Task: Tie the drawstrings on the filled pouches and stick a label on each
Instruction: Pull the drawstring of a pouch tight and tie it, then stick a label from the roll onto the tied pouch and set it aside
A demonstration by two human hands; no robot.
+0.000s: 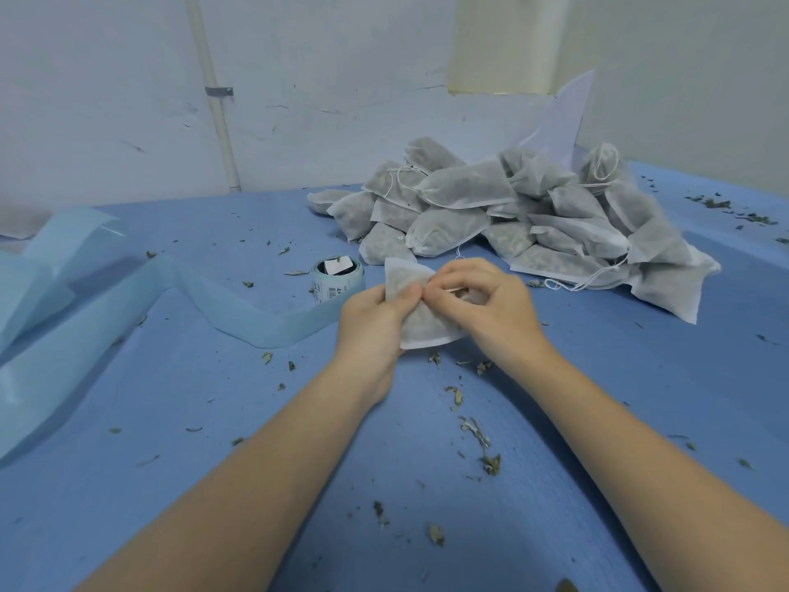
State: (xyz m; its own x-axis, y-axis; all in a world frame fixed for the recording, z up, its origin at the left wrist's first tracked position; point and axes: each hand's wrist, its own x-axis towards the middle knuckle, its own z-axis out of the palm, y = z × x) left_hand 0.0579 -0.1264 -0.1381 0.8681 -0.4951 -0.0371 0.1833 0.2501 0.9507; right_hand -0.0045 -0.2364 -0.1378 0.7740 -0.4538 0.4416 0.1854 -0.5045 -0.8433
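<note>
Head view: left hand fingers grip herb-filled pouch; right hand fingers pinch its top; filled pouches pile behind.

Matt, gauzy non-woven pouch

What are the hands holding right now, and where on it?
One filled pouch: the left hand grips its left side, the right hand pinches at its upper part, near the left thumb.

- A plain small packing workroom, hand-run.
- A heap of filled pouches on a blue work table.
- A label roll and scattered dried-leaf crumbs.
- Bare scuffed white wall.
</note>
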